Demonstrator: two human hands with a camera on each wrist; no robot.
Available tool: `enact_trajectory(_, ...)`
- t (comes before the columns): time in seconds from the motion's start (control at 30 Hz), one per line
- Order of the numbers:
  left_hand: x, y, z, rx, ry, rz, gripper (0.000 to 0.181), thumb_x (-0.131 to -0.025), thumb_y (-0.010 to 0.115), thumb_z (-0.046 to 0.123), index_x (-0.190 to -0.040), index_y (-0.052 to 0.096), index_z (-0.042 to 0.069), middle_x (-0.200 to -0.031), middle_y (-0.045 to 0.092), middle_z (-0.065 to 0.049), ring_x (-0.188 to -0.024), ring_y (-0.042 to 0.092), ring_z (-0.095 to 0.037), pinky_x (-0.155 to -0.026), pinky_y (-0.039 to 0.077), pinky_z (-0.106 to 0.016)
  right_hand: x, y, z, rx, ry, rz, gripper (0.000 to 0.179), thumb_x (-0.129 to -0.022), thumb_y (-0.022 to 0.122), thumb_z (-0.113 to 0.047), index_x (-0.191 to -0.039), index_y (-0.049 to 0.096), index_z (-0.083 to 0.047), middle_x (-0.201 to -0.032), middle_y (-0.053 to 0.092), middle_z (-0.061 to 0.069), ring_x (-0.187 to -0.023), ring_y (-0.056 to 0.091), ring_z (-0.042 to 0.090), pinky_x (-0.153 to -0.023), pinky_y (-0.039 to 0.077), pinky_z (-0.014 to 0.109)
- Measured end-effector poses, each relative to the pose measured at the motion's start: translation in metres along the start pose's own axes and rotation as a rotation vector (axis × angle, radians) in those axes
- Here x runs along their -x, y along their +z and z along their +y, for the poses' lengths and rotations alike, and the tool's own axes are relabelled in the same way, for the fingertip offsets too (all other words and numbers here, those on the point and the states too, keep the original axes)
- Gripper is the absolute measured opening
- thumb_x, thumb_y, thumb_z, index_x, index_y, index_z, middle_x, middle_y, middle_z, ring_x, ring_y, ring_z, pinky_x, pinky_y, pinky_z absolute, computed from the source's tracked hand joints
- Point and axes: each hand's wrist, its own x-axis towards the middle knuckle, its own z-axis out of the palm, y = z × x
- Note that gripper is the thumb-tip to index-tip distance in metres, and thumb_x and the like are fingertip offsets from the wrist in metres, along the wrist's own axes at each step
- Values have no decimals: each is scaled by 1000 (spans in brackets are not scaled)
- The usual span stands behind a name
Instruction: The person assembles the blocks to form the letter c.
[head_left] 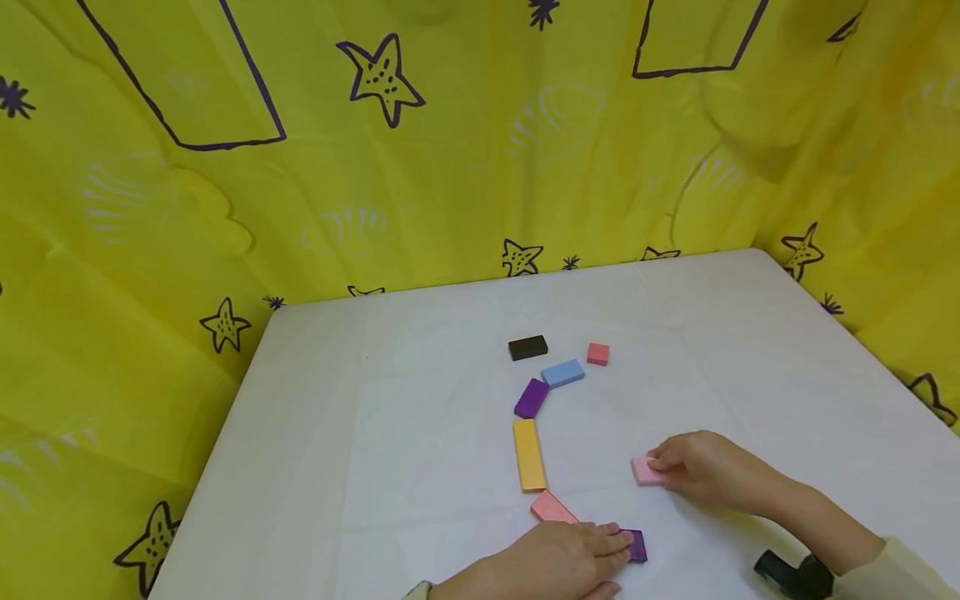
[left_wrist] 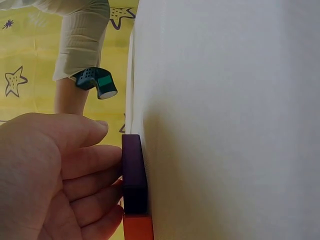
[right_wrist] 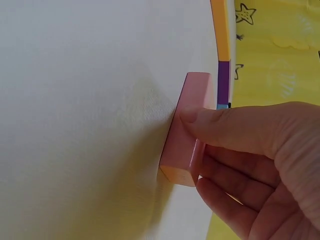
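Note:
My right hand (head_left: 708, 471) pinches a light pink block (head_left: 645, 471) between thumb and fingers. In the right wrist view the pink block (right_wrist: 187, 127) is tilted at or just above the white table; contact is unclear. My left hand (head_left: 558, 558) lies low with fingers extended, touching a purple block (head_left: 637, 547) at the near end of a curved row. A salmon block (head_left: 552, 507) is partly covered by that hand. In the left wrist view the purple block (left_wrist: 133, 172) adjoins an orange block (left_wrist: 138, 227) beside the fingertips.
Farther along the row lie a yellow block (head_left: 529, 456), another purple block (head_left: 532, 398) and a light blue block (head_left: 562, 373). A black block (head_left: 528, 347) and a small red block (head_left: 597, 354) sit beyond. Yellow patterned cloth (head_left: 450, 167) borders the white table (head_left: 420, 375).

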Motion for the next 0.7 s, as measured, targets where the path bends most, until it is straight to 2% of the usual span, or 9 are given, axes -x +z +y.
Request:
enact_trajectory(0.37,-1,0,0,10,-6,-8,42,-99,37,35,-134,50,15,-139,41,6,-128,32,-3,-101,20,-12,9,3,-8,-6,-24,-21,10,-74,74,-8,-84,74,-8,-89,69,1,-82,65,20,-68,53,37)
enact_trajectory(0.7,0,-1,0,-20,1,-20,43,-99,37,36,-134,49,15,-139,40,7,-128,31,-3,-101,19,-12,21,10,-13,5,-144,62,12,-71,75,-5,-81,73,-11,-88,69,0,-80,64,15,-63,54,33)
